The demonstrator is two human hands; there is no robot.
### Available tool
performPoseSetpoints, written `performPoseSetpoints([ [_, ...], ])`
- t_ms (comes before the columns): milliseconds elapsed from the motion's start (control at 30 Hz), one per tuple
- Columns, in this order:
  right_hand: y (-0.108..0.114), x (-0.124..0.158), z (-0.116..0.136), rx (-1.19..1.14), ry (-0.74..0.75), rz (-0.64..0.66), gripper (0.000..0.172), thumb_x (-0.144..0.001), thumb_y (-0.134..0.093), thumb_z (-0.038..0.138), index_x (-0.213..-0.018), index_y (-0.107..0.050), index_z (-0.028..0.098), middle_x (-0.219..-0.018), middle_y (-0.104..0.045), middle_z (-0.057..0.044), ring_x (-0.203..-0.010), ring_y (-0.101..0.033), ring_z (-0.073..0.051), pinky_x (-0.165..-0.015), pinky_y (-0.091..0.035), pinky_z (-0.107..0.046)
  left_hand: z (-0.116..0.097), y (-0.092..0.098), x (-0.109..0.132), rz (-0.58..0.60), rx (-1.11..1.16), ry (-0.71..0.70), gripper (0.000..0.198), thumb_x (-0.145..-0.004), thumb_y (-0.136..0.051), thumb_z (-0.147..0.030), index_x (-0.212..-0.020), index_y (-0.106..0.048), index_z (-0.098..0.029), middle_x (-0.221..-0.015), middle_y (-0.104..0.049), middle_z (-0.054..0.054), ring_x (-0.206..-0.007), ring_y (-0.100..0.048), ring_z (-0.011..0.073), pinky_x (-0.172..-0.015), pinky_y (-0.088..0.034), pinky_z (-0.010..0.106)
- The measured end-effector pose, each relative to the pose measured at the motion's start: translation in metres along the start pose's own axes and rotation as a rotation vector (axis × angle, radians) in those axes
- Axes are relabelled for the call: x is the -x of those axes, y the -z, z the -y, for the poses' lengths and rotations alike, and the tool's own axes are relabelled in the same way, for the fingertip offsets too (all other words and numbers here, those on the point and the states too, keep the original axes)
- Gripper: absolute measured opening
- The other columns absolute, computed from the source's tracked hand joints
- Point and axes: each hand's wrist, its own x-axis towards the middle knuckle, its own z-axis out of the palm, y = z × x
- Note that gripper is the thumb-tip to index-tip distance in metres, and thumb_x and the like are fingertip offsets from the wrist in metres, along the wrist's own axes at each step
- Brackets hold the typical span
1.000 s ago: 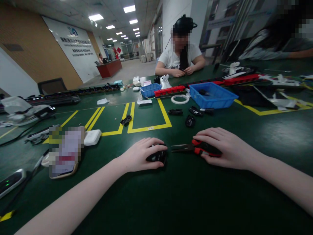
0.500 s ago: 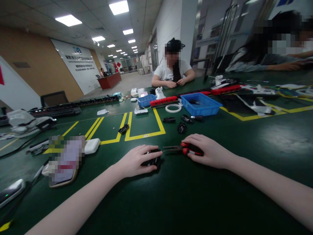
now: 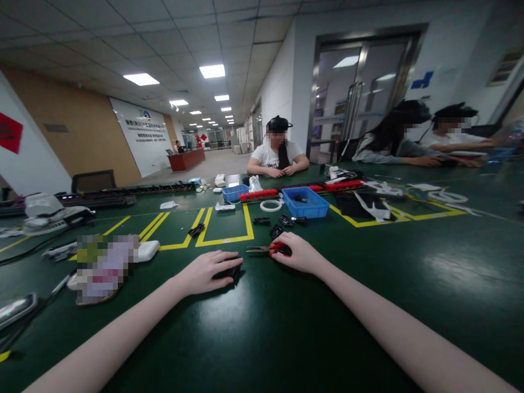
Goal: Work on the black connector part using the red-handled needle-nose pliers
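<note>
My left hand (image 3: 209, 272) rests low over the table, its fingers curled around a small black plastic part (image 3: 234, 272) that they partly cover. To the right, my right hand (image 3: 300, 252) grips long-nose pliers (image 3: 274, 249) by their red and black handles. The jaws of the pliers point left toward the black part and stay apart from it. Just beyond my right hand lies another dark part (image 3: 276, 232). Further out are more black pieces (image 3: 285, 220) and a black clip-like part (image 3: 196, 230) on the yellow tape.
A blue tray (image 3: 307, 210) with something dark inside stands ahead, beside a white tape ring (image 3: 271, 206). On the left lie a phone (image 3: 108, 273), a white case (image 3: 147, 251) and cables. A person (image 3: 278, 153) sits opposite; two others sit at the right.
My view has tilted up and turned right, so the table and both hands appear shifted left. Both hands keep their holds on the black part and the pliers.
</note>
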Motion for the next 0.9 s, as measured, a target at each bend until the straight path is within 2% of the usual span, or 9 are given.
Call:
performPoseSetpoints([
  [333,0.005,0.009,0.007,0.106,0.004,0.033,0.037,-0.095,-0.061,0.043,-0.122,-0.062,0.019,-0.126,-0.063,-0.009,-0.111,-0.062,-0.023,-0.095,-0.053,-0.048,0.0,-0.001,0.002,-0.038,0.021,0.027,0.055,-0.094,-0.062,-0.038,-0.147,-0.049,-0.026,-0.139,-0.059,0.011,-0.124,-0.06,0.0263,-0.107,-0.05,0.044],
  [433,0.005,0.014,0.007,0.138,-0.026,0.041,0.049,-0.092,-0.061,0.052,-0.13,-0.059,0.021,-0.13,-0.061,-0.011,-0.114,-0.06,-0.026,-0.098,-0.05,-0.051,-0.001,0.001,0.004,-0.033,0.017,0.04,0.054,-0.096,-0.059,-0.041,-0.147,-0.048,-0.026,-0.137,-0.059,0.011,-0.123,-0.059,0.0262,-0.105,-0.05,0.044],
  [500,0.004,0.017,0.007,0.153,-0.061,0.035,0.059,-0.089,-0.06,0.061,-0.136,-0.057,0.026,-0.128,-0.062,-0.013,-0.11,-0.061,-0.028,-0.093,-0.052,-0.05,-0.002,0.001,0.006,-0.02,-0.003,0.056,0.054,-0.097,-0.058,-0.044,-0.147,-0.047,-0.026,-0.133,-0.06,0.01,-0.12,-0.06,0.0266,-0.102,-0.05,0.045],
  [567,0.003,0.018,0.008,0.164,-0.091,0.021,0.061,-0.088,-0.057,0.062,-0.139,-0.057,0.028,-0.122,-0.063,-0.014,-0.106,-0.061,-0.031,-0.088,-0.053,-0.05,-0.002,0.002,0.008,-0.007,-0.03,0.061,0.052,-0.098,-0.057,-0.046,-0.146,-0.048,-0.027,-0.129,-0.06,0.01,-0.115,-0.061,0.0263,-0.099,-0.051,0.044],
  [700,0.004,0.021,0.011,0.158,-0.117,-0.014,0.061,-0.088,-0.058,0.059,-0.134,-0.06,0.02,-0.112,-0.065,-0.016,-0.104,-0.062,-0.034,-0.087,-0.054,-0.053,-0.003,0.001,0.011,-0.012,-0.06,0.05,0.04,-0.101,-0.053,-0.042,-0.137,-0.056,-0.025,-0.115,-0.062,0.008,-0.102,-0.062,0.0222,-0.091,-0.051,0.036],
  [767,0.007,0.025,0.014,0.129,-0.109,-0.017,0.059,-0.086,-0.06,0.059,-0.132,-0.06,0.022,-0.116,-0.064,-0.014,-0.105,-0.064,-0.031,-0.086,-0.057,-0.047,-0.006,0.001,0.013,0.0,-0.046,0.056,0.035,-0.101,-0.054,-0.041,-0.131,-0.06,-0.024,-0.109,-0.062,0.007,-0.096,-0.062,0.0205,-0.087,-0.05,0.034],
  [900,0.012,0.037,0.021,0.067,-0.104,0.0,0.058,-0.083,-0.064,0.061,-0.126,-0.062,0.021,-0.114,-0.064,-0.011,-0.092,-0.069,-0.025,-0.076,-0.061,-0.04,-0.022,0.006,0.016,0.016,0.033,0.118,0.031,-0.1,-0.057,-0.038,-0.126,-0.06,-0.024,-0.108,-0.061,0.006,-0.097,-0.062,0.0205,-0.083,-0.049,0.031],
])
